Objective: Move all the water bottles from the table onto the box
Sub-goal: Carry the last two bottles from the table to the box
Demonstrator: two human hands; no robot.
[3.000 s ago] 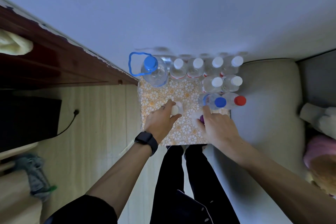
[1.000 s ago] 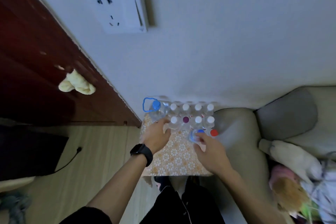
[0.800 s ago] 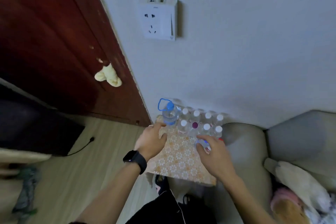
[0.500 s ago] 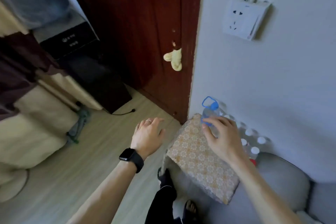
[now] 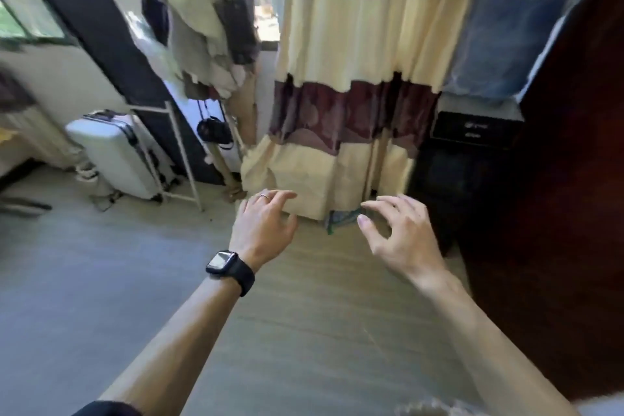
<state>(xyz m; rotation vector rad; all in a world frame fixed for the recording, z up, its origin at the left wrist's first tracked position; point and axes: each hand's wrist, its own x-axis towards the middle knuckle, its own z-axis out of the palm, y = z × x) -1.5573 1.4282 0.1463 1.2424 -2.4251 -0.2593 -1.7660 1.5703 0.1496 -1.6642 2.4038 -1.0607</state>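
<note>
A: Head view, anything held in left hand (image 5: 263, 230) or right hand (image 5: 401, 236)?
B: Nothing; fingers (image 5: 281, 194) loose, spread, probably readied for another grab.
A: And water bottles, box?
B: Out of frame. Only floor (image 5: 101, 280) below, striped curtain (image 5: 354, 61) just beyond both hands.

Daylight pours in through the window (image 5: 27, 13) at far left, blowing out the panes and washing the pale suitcase (image 5: 114, 152) and the floor (image 5: 84, 280) in cool light, while the dark door (image 5: 574, 196) on the right sinks into deep shadow. Blur smears the whole frame, heaviest toward the edges, where the hanging clothes (image 5: 199, 20) and the striped curtain (image 5: 358, 54) lose their outlines; the left hand (image 5: 261, 230) and right hand (image 5: 401, 233), near centre, are evenly lit and only slightly soft. Wide-angle distortion tilts the uprights at far left.
</note>
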